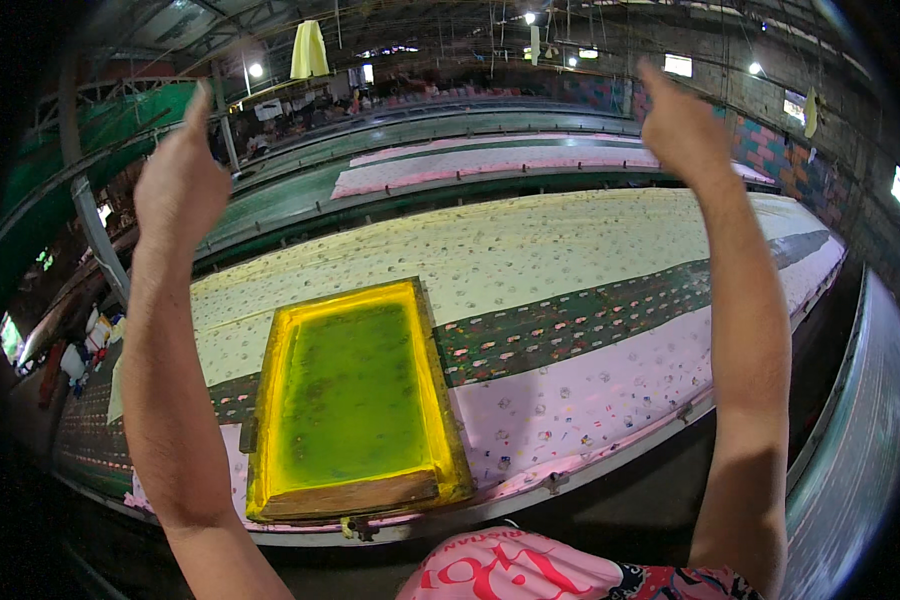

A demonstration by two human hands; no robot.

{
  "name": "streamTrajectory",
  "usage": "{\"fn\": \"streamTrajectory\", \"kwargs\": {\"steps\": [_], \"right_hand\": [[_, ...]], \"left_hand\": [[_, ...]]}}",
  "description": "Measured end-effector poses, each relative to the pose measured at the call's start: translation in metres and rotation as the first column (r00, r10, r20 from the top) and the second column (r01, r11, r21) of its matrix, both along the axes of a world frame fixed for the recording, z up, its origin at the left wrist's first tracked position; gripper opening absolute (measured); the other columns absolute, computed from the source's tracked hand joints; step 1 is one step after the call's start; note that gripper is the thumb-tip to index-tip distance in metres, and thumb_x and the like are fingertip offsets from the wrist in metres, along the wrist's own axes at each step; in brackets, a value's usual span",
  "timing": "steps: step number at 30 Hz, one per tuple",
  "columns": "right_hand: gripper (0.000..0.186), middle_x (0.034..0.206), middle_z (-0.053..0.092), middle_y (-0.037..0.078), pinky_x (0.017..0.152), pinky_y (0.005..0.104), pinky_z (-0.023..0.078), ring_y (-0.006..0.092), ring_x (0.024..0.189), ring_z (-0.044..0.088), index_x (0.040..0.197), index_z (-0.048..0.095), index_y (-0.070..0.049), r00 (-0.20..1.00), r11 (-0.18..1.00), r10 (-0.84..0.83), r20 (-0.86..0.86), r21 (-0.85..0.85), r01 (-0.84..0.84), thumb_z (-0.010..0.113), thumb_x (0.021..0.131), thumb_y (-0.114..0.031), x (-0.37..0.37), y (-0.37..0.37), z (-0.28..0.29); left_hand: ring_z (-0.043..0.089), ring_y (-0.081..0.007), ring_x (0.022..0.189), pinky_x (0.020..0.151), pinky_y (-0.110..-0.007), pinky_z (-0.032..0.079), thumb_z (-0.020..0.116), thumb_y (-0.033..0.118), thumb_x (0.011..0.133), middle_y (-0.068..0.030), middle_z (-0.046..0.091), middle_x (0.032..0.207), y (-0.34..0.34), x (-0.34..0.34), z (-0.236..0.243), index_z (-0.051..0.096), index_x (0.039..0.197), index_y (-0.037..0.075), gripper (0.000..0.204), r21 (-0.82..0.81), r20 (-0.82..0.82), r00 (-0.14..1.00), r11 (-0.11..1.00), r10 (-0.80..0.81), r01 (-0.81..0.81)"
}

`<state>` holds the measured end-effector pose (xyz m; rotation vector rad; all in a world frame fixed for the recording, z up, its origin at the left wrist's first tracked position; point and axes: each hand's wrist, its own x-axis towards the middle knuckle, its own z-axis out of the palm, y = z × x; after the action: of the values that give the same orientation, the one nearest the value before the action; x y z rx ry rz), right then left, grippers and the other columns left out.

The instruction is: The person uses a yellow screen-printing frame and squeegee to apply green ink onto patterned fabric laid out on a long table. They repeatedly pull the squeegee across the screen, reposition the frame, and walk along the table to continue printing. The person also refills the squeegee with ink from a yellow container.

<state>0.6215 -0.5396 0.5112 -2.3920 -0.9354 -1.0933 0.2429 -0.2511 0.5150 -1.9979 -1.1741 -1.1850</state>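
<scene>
Both hands raised above a yellow-framed printing screen on the long surface

The left hand (180, 180) is up in the upper left of the frame and the right hand (682, 125) in the upper right, both lifted well clear of everything, fingers loosely extended and holding nothing. Between the forearms, in the lower centre of the frame, the printing screen (350, 400) lies flat on the cloth, its yellow frame around a mesh wet with green ink, a bare wooden edge at its near end. Under it the printed fabric (570, 340) runs across the long surface (610, 465) from left to right: a pale yellow band farther back, a dark green patterned strip, then pink with small motifs nearer the edge. A yellow cloth (309, 50) hangs at the top of the frame
</scene>
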Motion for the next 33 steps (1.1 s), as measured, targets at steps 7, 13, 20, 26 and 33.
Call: {"fn": "streamTrajectory", "kwargs": {"steps": [7, 13, 20, 26, 33], "right_hand": [[0.07, 0.125, 0.075, 0.026, 0.102, 0.0568, 0.057, 0.0435, 0.117, 0.073, 0.16, 0.048, -0.006, 0.977, 0.973, -0.054, -0.207, -0.229, 0.006, 0.061, 0.091, -0.006, 0.086, -0.023, -0.111], [0.075, 0.108, 0.079, 0.023, 0.089, 0.058, 0.06, 0.0421, 0.101, 0.077, 0.165, 0.043, -0.013, 0.995, 0.993, 0.03, -0.097, -0.113, -0.041, 0.059, 0.093, -0.006, 0.053, -0.004, -0.079], [0.08, 0.095, 0.079, 0.018, 0.077, 0.0523, 0.061, 0.0358, 0.086, 0.078, 0.166, 0.044, -0.014, 0.967, 0.87, 0.246, -0.068, -0.424, -0.251, 0.065, 0.089, -0.005, -0.003, 0.035, -0.122], [0.072, 0.089, 0.08, 0.014, 0.073, 0.0496, 0.062, 0.0329, 0.085, 0.08, 0.157, 0.049, 0.003, 0.966, 0.81, 0.199, -0.165, -0.528, -0.257, 0.067, 0.089, -0.009, 0.023, 0.017, -0.189], [0.078, 0.096, 0.08, 0.015, 0.076, 0.0494, 0.062, 0.0337, 0.088, 0.079, 0.163, 0.046, -0.01, 0.922, 0.761, 0.296, -0.248, -0.522, -0.385, 0.067, 0.088, -0.009, -0.002, 0.037, -0.2]], "left_hand": [[0.074, -0.037, 0.116, 0.096, -0.049, 0.062, 0.061, -0.001, 0.092, -0.0193, 0.075, 0.131, 0.004, 0.02, -0.082, 0.037, 0.17, 0.018, 0.084, -0.485, -0.392, 0.913, 0.817, 0.116, -0.312], [0.076, -0.0365, 0.107, 0.089, -0.049, 0.063, 0.061, 0.003, 0.096, -0.0178, 0.076, 0.12, -0.03, 0.072, -0.075, 0.036, 0.171, 0.025, 0.082, -0.309, -0.232, 0.972, 0.95, -0.024, -0.05], [0.079, -0.0361, 0.103, 0.085, -0.049, 0.064, 0.064, 0.009, 0.097, -0.0158, 0.078, 0.111, -0.078, 0.153, -0.102, 0.062, 0.147, 0.012, 0.05, -0.366, -0.51, 0.831, 0.93, -0.222, 0.024], [0.079, -0.0346, 0.107, 0.088, -0.046, 0.065, 0.072, 0.011, 0.091, -0.0157, 0.082, 0.111, -0.041, 0.141, -0.163, 0.081, 0.114, 0.007, 0.025, -0.49, -0.601, 0.762, 0.864, -0.241, -0.114], [0.077, -0.0394, 0.107, 0.087, -0.052, 0.063, 0.068, 0.009, 0.089, -0.0182, 0.079, 0.114, -0.077, 0.18, -0.195, 0.064, 0.149, 0.018, 0.061, -0.628, -0.495, 0.646, 0.753, -0.581, 0.196]]}}
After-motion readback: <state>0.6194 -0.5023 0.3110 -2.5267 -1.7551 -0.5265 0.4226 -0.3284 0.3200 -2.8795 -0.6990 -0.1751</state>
